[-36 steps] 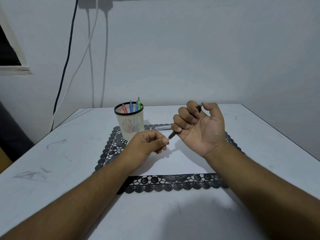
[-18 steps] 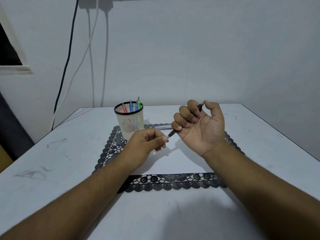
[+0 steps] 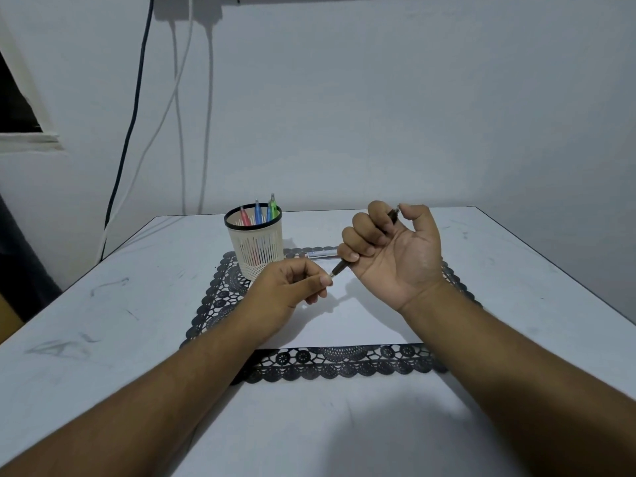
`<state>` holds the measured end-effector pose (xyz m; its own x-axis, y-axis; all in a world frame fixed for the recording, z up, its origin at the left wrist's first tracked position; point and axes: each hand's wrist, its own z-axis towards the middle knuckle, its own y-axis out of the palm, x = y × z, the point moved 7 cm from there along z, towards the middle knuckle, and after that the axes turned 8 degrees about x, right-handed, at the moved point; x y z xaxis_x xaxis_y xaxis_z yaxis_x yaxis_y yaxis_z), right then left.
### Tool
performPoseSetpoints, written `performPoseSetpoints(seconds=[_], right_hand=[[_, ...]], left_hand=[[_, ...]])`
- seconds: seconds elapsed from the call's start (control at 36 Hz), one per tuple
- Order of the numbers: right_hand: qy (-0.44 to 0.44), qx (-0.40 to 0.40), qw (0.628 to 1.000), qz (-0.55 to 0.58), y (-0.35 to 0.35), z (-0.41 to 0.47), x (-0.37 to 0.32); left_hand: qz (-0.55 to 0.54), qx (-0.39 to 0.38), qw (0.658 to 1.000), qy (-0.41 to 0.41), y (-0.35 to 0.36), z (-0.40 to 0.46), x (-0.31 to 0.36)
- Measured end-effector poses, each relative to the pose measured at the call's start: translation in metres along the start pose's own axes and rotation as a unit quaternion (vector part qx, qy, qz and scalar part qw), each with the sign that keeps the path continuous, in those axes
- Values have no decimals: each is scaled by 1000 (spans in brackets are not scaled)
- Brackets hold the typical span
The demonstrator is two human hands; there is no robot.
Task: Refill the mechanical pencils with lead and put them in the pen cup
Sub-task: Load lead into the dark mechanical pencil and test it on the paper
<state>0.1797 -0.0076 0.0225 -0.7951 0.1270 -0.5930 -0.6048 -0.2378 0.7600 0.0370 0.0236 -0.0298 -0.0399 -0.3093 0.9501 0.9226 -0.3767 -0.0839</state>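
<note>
The right hand (image 3: 392, 256) grips a dark pencil (image 3: 340, 269) in curled fingers, palm up, thumb at its top end. The left hand (image 3: 292, 290) pinches at the pencil's lower tip; whether lead is between its fingers I cannot tell. Both hover over the white sheet (image 3: 361, 321) on the lace mat (image 3: 330, 368). The cup (image 3: 254, 247), holding coloured pencils (image 3: 258, 212), stands at the mat's far-left corner, near the left hand. A lead case (image 3: 321, 254) lies behind the hands. The table (image 3: 103, 321) has bare room on both sides.
</note>
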Motion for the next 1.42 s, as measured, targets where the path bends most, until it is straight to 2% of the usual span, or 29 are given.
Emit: performPoseSetpoints(seconds=[1.42], right_hand=[[3, 38, 999, 11, -6, 1, 1]], left_hand=[[17, -3, 1000, -10, -1, 1, -1]])
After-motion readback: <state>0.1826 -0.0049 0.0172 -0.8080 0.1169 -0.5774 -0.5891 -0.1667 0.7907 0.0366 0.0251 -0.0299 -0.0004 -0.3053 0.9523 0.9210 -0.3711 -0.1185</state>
